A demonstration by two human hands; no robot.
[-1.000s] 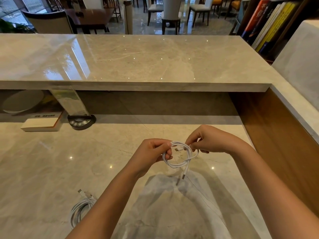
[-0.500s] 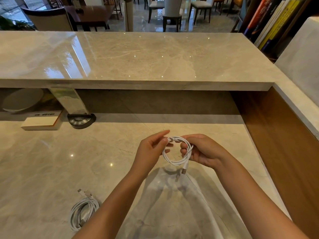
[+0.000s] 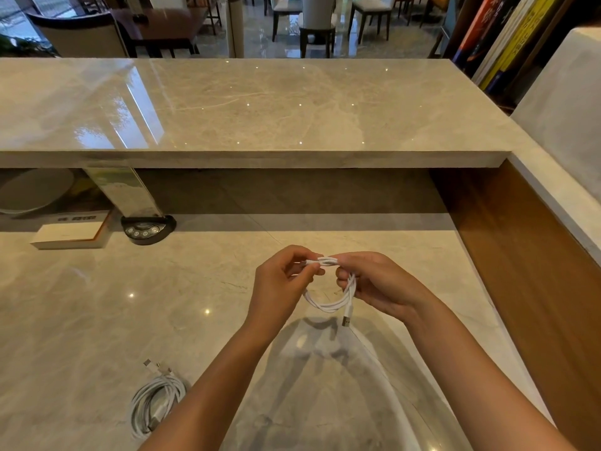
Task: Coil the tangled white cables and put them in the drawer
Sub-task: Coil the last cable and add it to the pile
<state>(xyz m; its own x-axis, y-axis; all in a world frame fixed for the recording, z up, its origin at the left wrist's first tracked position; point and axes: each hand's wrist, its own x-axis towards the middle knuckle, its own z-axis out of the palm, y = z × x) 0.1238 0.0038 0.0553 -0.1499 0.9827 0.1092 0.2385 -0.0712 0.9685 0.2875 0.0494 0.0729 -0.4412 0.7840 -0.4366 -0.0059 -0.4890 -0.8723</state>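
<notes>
Head view: you look down over your two forearms at a pale marble tabletop [image 3: 97,320], with a raised marble counter ledge [image 3: 227,105] beyond it.
Left hand [image 3: 279,281]: your fingers are curled, thumb and fingertips pinching the small plug end of the white cable at the top of its loop.
Right hand [image 3: 374,284]: your fingers are curled round the bundled strands at the top right of the loop, clamped on them, just beside your left fingertips.
White cable [image 3: 328,304]: held in the air between both hands, above the tabletop and not touching it. It is gathered into a small coil that hangs down under your hands.
USB plug [image 3: 346,319]: the metal-tipped end dangles free below the coil, pointing down, beneath your right hand.
Second coiled cable [image 3: 156,402]: lies flat on the tabletop at lower left, beside your left forearm, well apart from the held coil. Two plug ends stick out at its top.
Drawer: you cannot tell where it is from this view.
Under the ledge, left: a dark oval base with buttons [image 3: 148,227] stands beside a white box [image 3: 71,234].
Far right: a row of books [image 3: 507,37] stands upright behind the counter.
</notes>
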